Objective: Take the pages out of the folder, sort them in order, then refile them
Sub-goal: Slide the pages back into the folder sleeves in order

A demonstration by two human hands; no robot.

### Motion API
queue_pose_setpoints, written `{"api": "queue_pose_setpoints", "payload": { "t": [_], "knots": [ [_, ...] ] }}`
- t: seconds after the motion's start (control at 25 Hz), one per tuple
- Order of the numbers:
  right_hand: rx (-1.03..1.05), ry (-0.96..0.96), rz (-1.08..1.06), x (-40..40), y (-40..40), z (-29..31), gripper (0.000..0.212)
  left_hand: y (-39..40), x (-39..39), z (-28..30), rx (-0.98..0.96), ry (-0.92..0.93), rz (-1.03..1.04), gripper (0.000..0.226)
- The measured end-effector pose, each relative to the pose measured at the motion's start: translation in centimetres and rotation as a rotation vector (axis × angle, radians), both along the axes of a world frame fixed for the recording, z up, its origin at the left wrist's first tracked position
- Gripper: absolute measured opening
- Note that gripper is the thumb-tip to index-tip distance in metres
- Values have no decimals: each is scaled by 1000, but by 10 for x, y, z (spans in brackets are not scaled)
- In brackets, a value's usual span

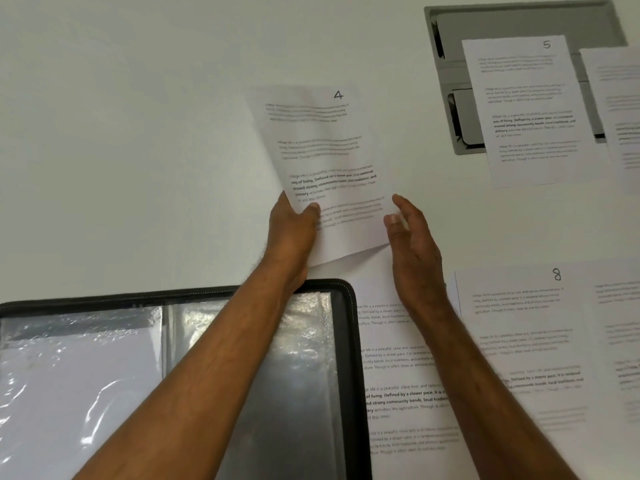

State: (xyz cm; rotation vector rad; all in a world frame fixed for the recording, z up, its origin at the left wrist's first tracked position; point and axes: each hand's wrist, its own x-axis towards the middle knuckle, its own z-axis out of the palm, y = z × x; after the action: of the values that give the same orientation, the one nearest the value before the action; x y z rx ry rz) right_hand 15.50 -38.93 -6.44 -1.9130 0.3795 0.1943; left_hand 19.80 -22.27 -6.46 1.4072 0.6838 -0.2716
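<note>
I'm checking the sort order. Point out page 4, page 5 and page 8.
page 4 (322,157): head view, on the middle of the printed sheet.
page 5 (530,109): head view, on its text, mid-sheet.
page 8 (526,327): head view, on its upper text block.

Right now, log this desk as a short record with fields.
held page: page 4, lifted off the table
left hand: pinches page 4's lower left
right hand: open, fingers at its lower right edge
laid out: page 5, page 8
folder: open, sleeves showing
</note>
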Motion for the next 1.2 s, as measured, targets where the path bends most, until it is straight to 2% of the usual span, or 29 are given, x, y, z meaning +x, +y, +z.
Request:
{"api": "queue_pose_setpoints", "payload": {
  "t": [0.08, 0.16, 0.36, 0.48, 0.56, 0.68, 0.84, 0.92, 1.08, 1.2],
  "knots": [
    [-12, -16, -27, -11, 7, 1, 41, 18, -10, 4, 96, -24, -56, 39],
    [-9, -17, -61, -19, 16, 0, 39, 37, -23, 9, 104, -31, -86, 37],
    [114, 77, -211, -32, 34, 7, 41, 84, -71, 11, -73, 24, -105, 31],
    [342, 149, -299, -43, 43, 18, 43, 108, -102, 7, -108, 63, -118, 31],
    [452, 218, -281, -51, 48, 20, 41, 121, -122, 2, -105, 80, -132, 29],
    [468, 281, -149, -70, 58, 18, 32, 135, -148, -4, -51, 53, -168, 30],
    [290, 283, 46, -97, 70, 16, 28, 144, -170, 0, 262, -158, -260, 30],
    [223, 265, 73, -106, 73, 15, 26, 145, -178, 1, 446, -277, -313, 30],
    [251, 140, -128, -114, 74, 19, 16, 155, -183, -20, 805, -527, -484, 32],
    [345, 119, -388, -114, 71, 15, 21, 161, -195, -41, 1058, -490, -593, 38]
  ]
}}
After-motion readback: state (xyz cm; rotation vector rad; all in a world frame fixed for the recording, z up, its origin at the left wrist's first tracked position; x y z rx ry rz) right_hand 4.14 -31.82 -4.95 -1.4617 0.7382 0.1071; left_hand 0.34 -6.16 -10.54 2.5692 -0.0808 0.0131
